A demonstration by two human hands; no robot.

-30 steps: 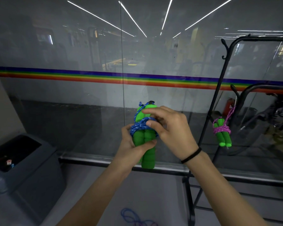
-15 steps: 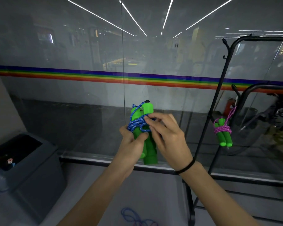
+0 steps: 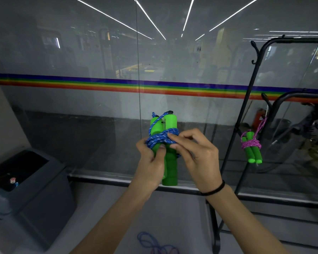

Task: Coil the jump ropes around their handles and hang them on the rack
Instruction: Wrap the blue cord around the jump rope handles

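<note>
Two green foam handles [image 3: 170, 169] stand upright side by side in front of me, with a blue rope [image 3: 159, 139] coiled around their upper half. My left hand [image 3: 151, 162] grips the handles from the left, thumb pressed on the front. My right hand [image 3: 196, 154] pinches the blue rope at the coil with thumb and forefinger. A loop of blue rope runs up over the handle tops. On the black rack [image 3: 246, 110] at the right hangs a second pair of green handles [image 3: 252, 153] bound with pink rope [image 3: 251, 143].
A glass wall [image 3: 99, 116] with a rainbow stripe stands just behind the handles. A grey bin [image 3: 33, 195] sits at the lower left. Loose blue and pink rope [image 3: 154, 244] lies on the floor between my arms. The rack's base bar runs along the floor at the right.
The handles have tilted back upright from a leftward lean. My right hand has shifted from over the coil to its right side, pinching the rope there.
</note>
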